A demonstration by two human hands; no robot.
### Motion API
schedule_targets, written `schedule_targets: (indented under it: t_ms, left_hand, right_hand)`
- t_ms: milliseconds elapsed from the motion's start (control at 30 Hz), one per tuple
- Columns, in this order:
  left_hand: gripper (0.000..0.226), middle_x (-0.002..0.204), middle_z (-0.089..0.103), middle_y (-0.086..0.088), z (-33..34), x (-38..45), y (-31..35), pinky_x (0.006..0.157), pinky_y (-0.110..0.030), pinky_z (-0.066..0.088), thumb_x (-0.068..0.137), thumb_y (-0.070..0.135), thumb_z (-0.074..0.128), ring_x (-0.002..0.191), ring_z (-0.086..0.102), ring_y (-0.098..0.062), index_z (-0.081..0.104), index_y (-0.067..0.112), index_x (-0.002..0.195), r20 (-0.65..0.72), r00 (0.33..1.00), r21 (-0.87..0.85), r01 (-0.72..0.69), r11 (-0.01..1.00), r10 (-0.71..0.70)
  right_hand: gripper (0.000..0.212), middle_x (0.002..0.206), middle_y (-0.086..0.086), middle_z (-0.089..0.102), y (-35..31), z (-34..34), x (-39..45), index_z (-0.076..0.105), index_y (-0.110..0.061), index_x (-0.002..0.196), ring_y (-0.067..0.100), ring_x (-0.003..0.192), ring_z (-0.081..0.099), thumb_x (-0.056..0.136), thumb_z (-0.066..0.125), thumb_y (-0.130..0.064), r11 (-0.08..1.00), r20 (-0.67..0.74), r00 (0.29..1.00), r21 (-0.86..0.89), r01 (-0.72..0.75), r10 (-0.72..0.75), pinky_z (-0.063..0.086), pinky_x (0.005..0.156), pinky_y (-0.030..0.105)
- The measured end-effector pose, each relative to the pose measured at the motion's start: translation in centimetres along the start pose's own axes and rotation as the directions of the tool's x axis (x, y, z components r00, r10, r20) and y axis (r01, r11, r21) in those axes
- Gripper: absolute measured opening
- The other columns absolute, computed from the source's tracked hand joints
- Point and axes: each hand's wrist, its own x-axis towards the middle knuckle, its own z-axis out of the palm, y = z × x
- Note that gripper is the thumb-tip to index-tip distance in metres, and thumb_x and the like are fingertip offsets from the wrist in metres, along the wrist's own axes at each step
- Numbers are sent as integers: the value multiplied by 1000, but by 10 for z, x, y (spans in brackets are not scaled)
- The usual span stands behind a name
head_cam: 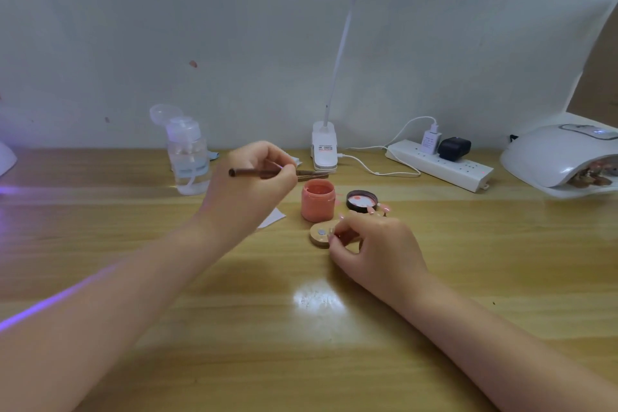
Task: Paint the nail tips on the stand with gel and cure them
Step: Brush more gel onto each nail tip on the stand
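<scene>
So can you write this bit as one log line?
left hand: holds brown brush | right hand: grips wooden nail stand | coral gel jar: open

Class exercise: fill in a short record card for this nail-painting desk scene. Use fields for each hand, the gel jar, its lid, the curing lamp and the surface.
left hand: holds a brush above the desk
right hand: grips the wooden stand
gel jar: pink, open, behind the stand
lid: off, lying right of the jar
curing lamp: far right, items inside
surface: wooden desk
</scene>
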Motion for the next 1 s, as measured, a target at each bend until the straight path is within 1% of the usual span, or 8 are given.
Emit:
schedule_targets:
  t_ms: [100,167,333,433,567,733,933,1000]
  left_hand:
    - [10,63,69,6,1,25,8,57,-21,45,81,17,65,60,58,-4,71,18,73,22,1000,239,-16,971,11]
    - [14,69,70,-8,4,41,14,56,-27,45,80,17,63,61,57,-12,72,7,75,79,997,310,-1,951,-25]
    - [22,81,70,-19,20,65,21,72,-45,55,77,13,57,67,61,-25,68,-5,81,156,985,379,11,925,-75]
    - [18,62,55,-10,34,67,20,57,-32,40,77,14,55,60,46,-19,59,1,66,203,971,451,20,892,-124]
    - [32,47,38,4,45,68,18,48,-24,26,78,11,55,50,36,-16,39,17,51,244,958,465,18,885,-148]
    - [23,58,50,1,46,68,11,50,-25,31,81,15,58,58,44,-17,52,14,58,311,922,513,42,858,-231]
    - [22,77,65,-22,39,72,5,63,-31,36,77,8,54,65,47,-22,65,-11,80,206,955,370,127,920,-214]
    - [23,80,68,-21,37,73,2,65,-32,37,78,9,55,66,49,-21,66,-12,83,203,952,365,145,920,-231]
  right_hand:
    - [4,73,-9,71,2,-1,1,72,-17,80,0,54,52,77,71,-19,995,-24,999,97,-27,30,50,65,29]
    - [3,71,-11,69,3,-1,1,72,-18,78,-7,51,48,75,73,-16,989,-35,999,142,-35,40,46,64,23]
    - [5,66,-13,66,2,-2,1,74,-17,75,-4,53,52,74,75,-12,979,-66,997,204,-26,41,42,63,21]
    - [9,64,-18,64,2,-3,1,75,-19,76,8,51,54,74,75,-10,973,-77,997,232,-7,26,47,64,26]
    - [11,65,-19,64,2,-2,1,75,-20,77,8,50,54,74,74,-10,967,-77,997,255,3,17,48,64,28]
    - [14,63,-21,62,4,0,1,75,-23,76,7,50,53,73,74,-10,966,-64,998,258,4,13,45,60,24]
    - [8,68,-14,67,5,0,2,74,-20,79,10,51,55,75,74,-12,960,-56,998,278,-5,22,47,63,26]
    - [8,67,-15,66,5,0,2,74,-20,77,9,51,55,75,74,-12,962,-60,998,272,5,12,46,62,25]
